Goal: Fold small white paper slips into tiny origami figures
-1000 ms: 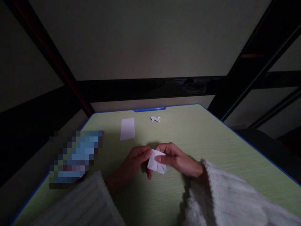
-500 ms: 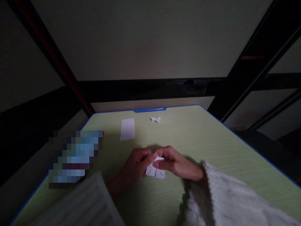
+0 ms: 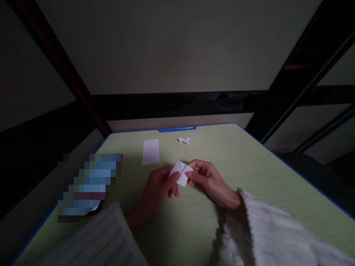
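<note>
A small white folded paper (image 3: 181, 172) with crossed creases is held just above the pale green table (image 3: 249, 173). My left hand (image 3: 161, 186) pinches its left edge between thumb and fingers. My right hand (image 3: 208, 179) pinches its right side. Both wrists come out of thick white knitted sleeves at the bottom of the view.
A flat white paper rectangle (image 3: 150, 152) lies farther back on the table, and a small finished paper figure (image 3: 183, 140) sits near the blue far edge. A blurred bluish item (image 3: 87, 184) lies at the left. Dark bed-frame bars stand behind the table.
Both hands have lifted the folded paper up and slightly away from me; it was pressed low between the fingers half a second ago and now shows its creased face.
</note>
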Action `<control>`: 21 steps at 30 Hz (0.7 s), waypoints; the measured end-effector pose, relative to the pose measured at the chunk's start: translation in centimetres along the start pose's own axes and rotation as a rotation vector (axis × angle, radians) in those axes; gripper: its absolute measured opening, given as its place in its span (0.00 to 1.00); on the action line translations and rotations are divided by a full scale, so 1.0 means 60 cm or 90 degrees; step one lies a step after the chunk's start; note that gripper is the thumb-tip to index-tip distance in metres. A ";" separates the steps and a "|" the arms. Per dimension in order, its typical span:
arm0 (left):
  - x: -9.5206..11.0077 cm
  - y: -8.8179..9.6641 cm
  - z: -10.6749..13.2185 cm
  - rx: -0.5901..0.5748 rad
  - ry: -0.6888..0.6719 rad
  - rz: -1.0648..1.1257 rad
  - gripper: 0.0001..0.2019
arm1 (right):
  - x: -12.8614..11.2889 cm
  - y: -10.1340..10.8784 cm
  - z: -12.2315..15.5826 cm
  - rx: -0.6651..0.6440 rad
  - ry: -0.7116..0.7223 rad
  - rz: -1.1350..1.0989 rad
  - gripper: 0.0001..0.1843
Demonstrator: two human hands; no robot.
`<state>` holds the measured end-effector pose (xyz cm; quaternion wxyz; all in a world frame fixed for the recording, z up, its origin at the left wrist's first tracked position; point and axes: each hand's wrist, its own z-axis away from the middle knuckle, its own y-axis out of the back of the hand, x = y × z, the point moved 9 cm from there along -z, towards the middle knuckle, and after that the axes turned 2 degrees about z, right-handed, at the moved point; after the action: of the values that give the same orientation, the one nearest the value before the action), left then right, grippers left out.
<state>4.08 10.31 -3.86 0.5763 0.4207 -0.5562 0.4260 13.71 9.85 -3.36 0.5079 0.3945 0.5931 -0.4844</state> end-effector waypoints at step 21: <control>-0.007 -0.020 0.007 -0.083 -0.012 -0.040 0.08 | 0.002 -0.014 0.005 -0.048 0.001 0.107 0.16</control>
<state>5.11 9.54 -4.27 0.6104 0.4035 -0.5747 0.3664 12.98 9.35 -3.34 0.5607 0.4243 0.5761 -0.4168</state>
